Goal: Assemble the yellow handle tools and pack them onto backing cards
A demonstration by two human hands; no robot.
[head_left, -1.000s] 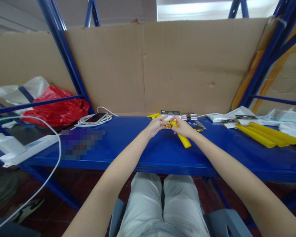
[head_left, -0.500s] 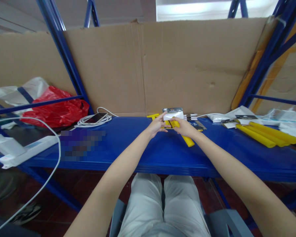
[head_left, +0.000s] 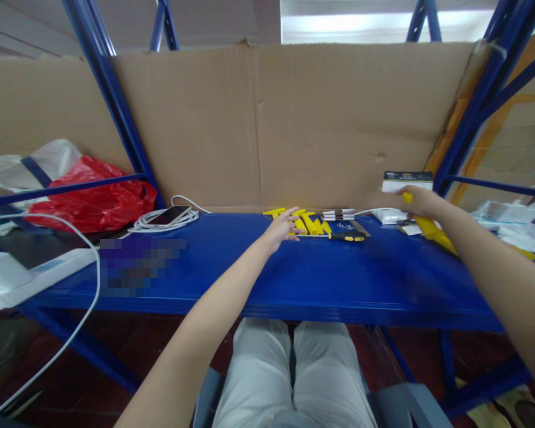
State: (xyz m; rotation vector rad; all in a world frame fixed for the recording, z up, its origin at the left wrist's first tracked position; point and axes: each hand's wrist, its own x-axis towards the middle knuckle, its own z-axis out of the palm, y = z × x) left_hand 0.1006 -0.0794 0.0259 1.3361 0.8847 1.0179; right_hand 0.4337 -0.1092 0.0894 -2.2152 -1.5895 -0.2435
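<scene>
My right hand [head_left: 421, 202] is closed around a yellow tube [head_left: 437, 236] with a black-and-white card [head_left: 408, 181] at its far end. It is held over the right side of the blue table, above more yellow tubes that my hand and forearm mostly hide. My left hand [head_left: 280, 229] is open with fingers spread, at the left end of a group of short yellow pieces [head_left: 312, 223]. Right of these lies a tool with a black-and-yellow handle [head_left: 348, 236]. Behind it sits a stack of white-and-dark cards [head_left: 337, 214].
A tall cardboard sheet [head_left: 321, 125] closes off the back of the blue table [head_left: 232, 270]. To the left are a coiled white cable [head_left: 163, 220], a red plastic bag [head_left: 98, 196] and a white power strip [head_left: 49, 270]. White packets [head_left: 519, 229] lie far right.
My right hand has carried the yellow tube and its card from the middle to the right. My left hand has stayed about where it was, and the short yellow pieces are now uncovered.
</scene>
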